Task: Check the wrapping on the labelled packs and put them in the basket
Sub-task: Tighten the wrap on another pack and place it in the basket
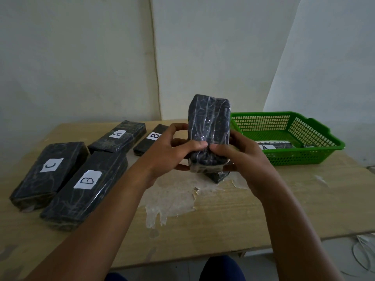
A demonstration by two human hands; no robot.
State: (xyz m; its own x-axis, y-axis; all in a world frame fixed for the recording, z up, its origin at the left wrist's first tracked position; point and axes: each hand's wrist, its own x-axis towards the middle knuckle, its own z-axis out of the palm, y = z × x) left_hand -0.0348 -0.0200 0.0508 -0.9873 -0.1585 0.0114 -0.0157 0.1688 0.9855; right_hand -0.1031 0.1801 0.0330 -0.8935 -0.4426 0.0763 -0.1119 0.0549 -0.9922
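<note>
Held pack (209,126) upright above table (223,209), centre; label not visible. Left hand (170,151) and right hand (241,157) grip its lower end, thumbs pressed on wrap. Basket (316,138) far right holds one pack marked A (272,146), possibly more. Four packs (85,183) lie left.

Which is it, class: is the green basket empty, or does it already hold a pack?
Not empty. The green basket already holds a pack labelled A, lying flat on its floor.

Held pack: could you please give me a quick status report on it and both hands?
Left hand and right hand both grip the pack, upright above the table. Basket right, one pack inside. Path unobstructed.
</note>
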